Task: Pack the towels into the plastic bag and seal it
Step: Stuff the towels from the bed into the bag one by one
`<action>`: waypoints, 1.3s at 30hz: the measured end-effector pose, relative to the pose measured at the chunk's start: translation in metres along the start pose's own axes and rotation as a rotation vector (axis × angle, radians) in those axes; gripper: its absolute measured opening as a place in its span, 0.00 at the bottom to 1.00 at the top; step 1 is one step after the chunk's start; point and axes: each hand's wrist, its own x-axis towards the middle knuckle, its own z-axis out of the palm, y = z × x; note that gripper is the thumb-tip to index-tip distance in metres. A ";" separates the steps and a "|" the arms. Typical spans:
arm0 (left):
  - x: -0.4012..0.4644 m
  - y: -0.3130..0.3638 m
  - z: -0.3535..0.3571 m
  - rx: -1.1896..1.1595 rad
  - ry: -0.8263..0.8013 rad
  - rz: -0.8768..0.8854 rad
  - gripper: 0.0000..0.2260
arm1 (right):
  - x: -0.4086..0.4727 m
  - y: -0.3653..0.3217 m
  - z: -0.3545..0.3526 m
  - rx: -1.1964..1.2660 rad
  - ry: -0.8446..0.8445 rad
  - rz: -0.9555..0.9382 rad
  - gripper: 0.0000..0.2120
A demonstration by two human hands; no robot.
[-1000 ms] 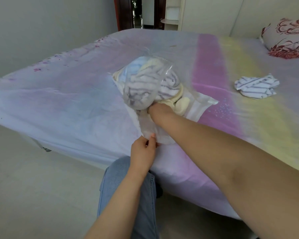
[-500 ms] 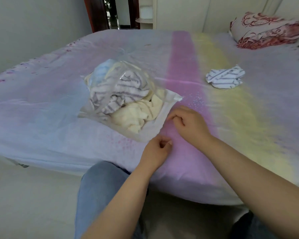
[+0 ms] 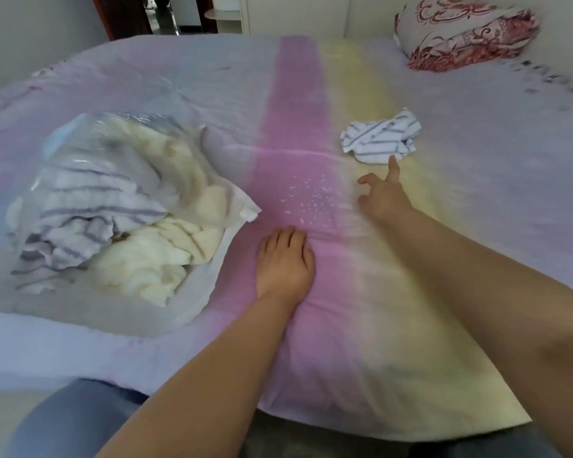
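Clear plastic bag (image 3: 192, 285) lies at the left of the frame on the bed (image 3: 477, 226), its open mouth turned toward the middle of the picture and its lower edge spread flat on the sheet. Inside it are crumpled towels: a white one with purple-grey stripes (image 3: 80, 219) toward the left, and cream-coloured ones (image 3: 153, 269) bunched nearer the opening (a pale blue patch shows at the bag's upper left, but what it is cannot be told). One more striped towel (image 3: 381, 137), white with blue lines, lies loose in the upper right of the middle, on the yellow band of the sheet, well apart from the bag.

Of the hands, the left hand (image 3: 285, 262) rests palm down on the pink band of the sheet, just beside the bag's mouth, its fingers straight and close together, holding nothing. The right hand (image 3: 382, 196) is stretched toward the loose towel, fingers spread; its forefinger (image 3: 392, 166) points up and its tip is at the towel's lower edge, though whether it touches cannot be told. It grips nothing.

A pillow (image 3: 463, 31) with a red pattern sits in the upper right corner of the frame. Blue trouser legs (image 3: 73, 421) show along the bottom edge.
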 end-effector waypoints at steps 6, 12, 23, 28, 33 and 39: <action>0.005 -0.005 0.014 0.035 0.073 0.021 0.16 | 0.119 0.014 0.018 -0.198 -0.130 0.075 0.26; 0.006 -0.007 0.017 0.032 0.114 0.039 0.15 | 0.115 0.008 0.025 -0.217 -0.044 0.072 0.30; -0.010 0.001 -0.023 -0.451 -0.061 -0.112 0.40 | -0.116 -0.044 -0.020 0.211 0.051 -0.162 0.03; -0.042 0.012 -0.062 -0.961 -0.149 -0.002 0.33 | -0.210 -0.068 -0.066 0.788 -0.275 -0.180 0.09; -0.096 -0.015 -0.096 -1.391 -0.249 -0.233 0.21 | -0.236 -0.076 -0.070 0.992 -0.339 -0.059 0.10; -0.132 -0.036 -0.147 -1.346 -0.228 -0.223 0.25 | -0.268 -0.107 -0.022 1.192 -0.454 -0.093 0.10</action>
